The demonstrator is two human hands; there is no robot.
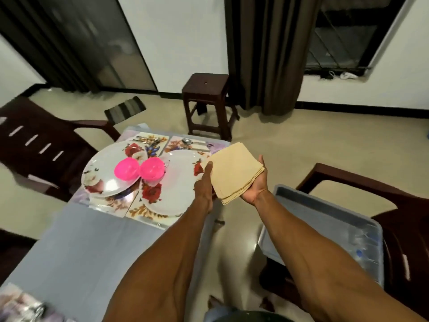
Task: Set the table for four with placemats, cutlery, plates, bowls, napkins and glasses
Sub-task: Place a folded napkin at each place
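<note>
The napkin step is in hand. The right hand (254,182) cradles a stack of tan napkins (234,170) from beneath, fingers curled up round its far edge, while the left hand (204,182) lays its thumb on the stack's near corner, seemingly ready to peel one off. The stack hangs just past the table's (76,247) right edge, beside the nearer of two white plates (171,182), each carrying a pink bowl (152,169) on flowered placemats (139,212). Cutlery (188,142) lies at the far end of those mats (too small to tell fork from spoon). Next, I'd guess, the thumb must slide only the top sheet free without dragging its neighbours, then set it beside a plate. No glasses show here yet.
</note>
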